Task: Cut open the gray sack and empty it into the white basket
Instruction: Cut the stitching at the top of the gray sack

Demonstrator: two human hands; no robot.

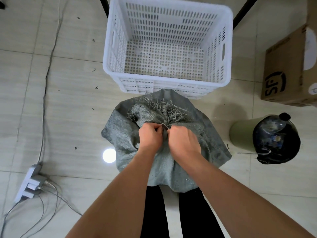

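The gray sack (123, 134) stands on the tiled floor between my legs, its frayed top gathered into a bunch. My left hand (150, 136) and my right hand (184, 140) are both clenched on that gathered neck, side by side. A thin gray metal piece (165, 127), perhaps a blade, shows between the two fists; which hand holds it I cannot tell. Just beyond the sack sits the white basket (168, 81), a perforated plastic crate with nothing inside.
A cardboard box (284, 71) stands at the right. A green bin (240, 133) with a black liner holding trash is right of the sack. A power strip (32, 181) with cables lies at the lower left. Black table legs (243, 12) rise behind the basket.
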